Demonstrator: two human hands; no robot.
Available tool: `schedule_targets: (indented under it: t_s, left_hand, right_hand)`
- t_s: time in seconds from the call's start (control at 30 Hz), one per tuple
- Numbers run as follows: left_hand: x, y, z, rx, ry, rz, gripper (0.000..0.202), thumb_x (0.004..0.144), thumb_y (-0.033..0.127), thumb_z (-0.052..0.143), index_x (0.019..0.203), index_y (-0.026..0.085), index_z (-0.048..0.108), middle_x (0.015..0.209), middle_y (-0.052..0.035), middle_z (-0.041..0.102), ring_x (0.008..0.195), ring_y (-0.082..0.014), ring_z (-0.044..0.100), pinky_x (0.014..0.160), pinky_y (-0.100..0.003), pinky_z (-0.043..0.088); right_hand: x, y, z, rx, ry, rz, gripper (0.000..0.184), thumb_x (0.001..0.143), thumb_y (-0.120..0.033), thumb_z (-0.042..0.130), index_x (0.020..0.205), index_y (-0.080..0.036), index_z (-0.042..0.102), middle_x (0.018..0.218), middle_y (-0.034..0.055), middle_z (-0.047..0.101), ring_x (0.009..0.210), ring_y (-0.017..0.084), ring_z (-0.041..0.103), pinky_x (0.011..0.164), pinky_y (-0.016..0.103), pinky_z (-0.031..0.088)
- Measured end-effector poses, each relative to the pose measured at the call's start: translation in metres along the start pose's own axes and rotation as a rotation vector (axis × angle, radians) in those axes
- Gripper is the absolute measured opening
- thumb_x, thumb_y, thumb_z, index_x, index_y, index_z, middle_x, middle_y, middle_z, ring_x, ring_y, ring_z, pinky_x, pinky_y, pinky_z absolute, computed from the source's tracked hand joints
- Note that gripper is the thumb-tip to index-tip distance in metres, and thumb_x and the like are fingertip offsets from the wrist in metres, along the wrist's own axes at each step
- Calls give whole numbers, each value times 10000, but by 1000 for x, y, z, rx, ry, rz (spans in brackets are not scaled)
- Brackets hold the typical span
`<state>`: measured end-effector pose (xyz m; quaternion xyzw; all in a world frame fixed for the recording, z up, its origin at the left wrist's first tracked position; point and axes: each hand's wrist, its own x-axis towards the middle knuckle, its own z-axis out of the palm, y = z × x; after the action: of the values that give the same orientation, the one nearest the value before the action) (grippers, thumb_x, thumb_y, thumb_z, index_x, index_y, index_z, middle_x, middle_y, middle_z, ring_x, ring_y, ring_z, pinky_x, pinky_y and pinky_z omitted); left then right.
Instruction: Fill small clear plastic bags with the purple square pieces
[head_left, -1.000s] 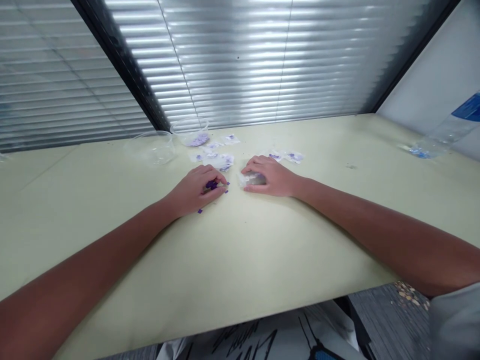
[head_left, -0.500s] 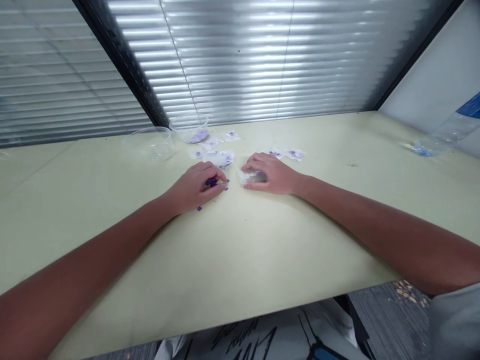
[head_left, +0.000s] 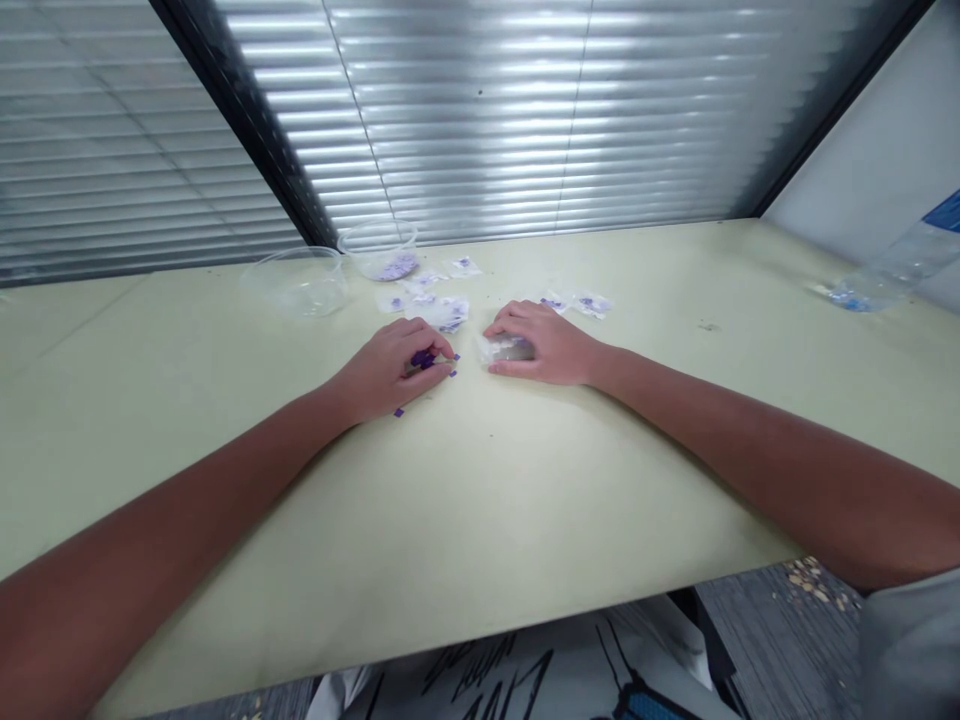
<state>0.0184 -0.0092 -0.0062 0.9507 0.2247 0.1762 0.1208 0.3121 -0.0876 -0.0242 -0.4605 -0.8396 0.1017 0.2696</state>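
My left hand (head_left: 397, 368) rests on the table, its fingers curled around several small dark purple pieces (head_left: 424, 358). Thumb and index fingertip come close together at the pile's right side, where two more pieces lie. One loose purple piece (head_left: 399, 412) sits below the wrist. To the right, my right hand (head_left: 536, 345) has its fingers and thumb around a small clear plastic container (head_left: 506, 348), partly hidden by the hand; its exact kind is hard to make out. Behind the hands lie small clear packets (head_left: 446, 315) with purple bits in them.
Two clear plastic bowls stand near the window; the right bowl (head_left: 377, 250) holds light purple bits, while the left bowl (head_left: 296, 283) looks transparent throughout. More packets (head_left: 590, 305) lie beyond my right hand. A clear bottle (head_left: 892, 270) with a blue label lies at the far right.
The view has shifted very slightly. Both hands keep nearly the same place and grip, and the purple pieces look unmoved.
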Motion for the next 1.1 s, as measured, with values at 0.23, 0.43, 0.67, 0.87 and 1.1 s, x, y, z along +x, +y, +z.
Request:
schedule_targets:
  t_s: [0.23,0.43,0.67,0.87,1.1]
  left_hand:
    - [1,-2,1,-5,0,25,234,1036,447,616,1070,248,733,1000,-49,714,994,-247,644,953,-384,469]
    - [1,-1,0,-7,7,16,238,1022,448,623,1062,247,744,997,-52,719,999,-252,646,949,-390,472]
    - [1,0,0,6,-6,5,250,1027,457,604,1061,249,739,1007,-55,727,1023,-257,646,964,-400,477]
    - [0,-1,1,10,-6,14,246,1031,450,602,1067,248,738,1007,-52,727,1019,-255,648,976,-404,475]
    - [1,1,0,8,-3,20,243,1028,441,601,1063,247,744,1002,-53,726,1008,-254,644,969,-399,476]
  right_hand:
    - [0,0,0,6,4,5,445,971,-592,703,1251,-246,706,1275,116,695,1200,324,631,1080,482,409]
    - [0,2,1,6,14,-11,445,974,-607,692,1246,-256,703,1274,114,693,1190,326,626,1071,485,405]
    - [0,4,3,1,20,-19,452,974,-613,689,1241,-248,707,1256,112,684,1175,322,624,1066,481,404]
    - [0,5,2,0,18,-25,453,970,-603,699,1246,-244,707,1264,119,685,1186,324,628,1071,482,410]
    - [0,4,2,-2,18,-24,451,972,-611,692,1247,-253,707,1259,117,690,1177,328,625,1068,490,412]
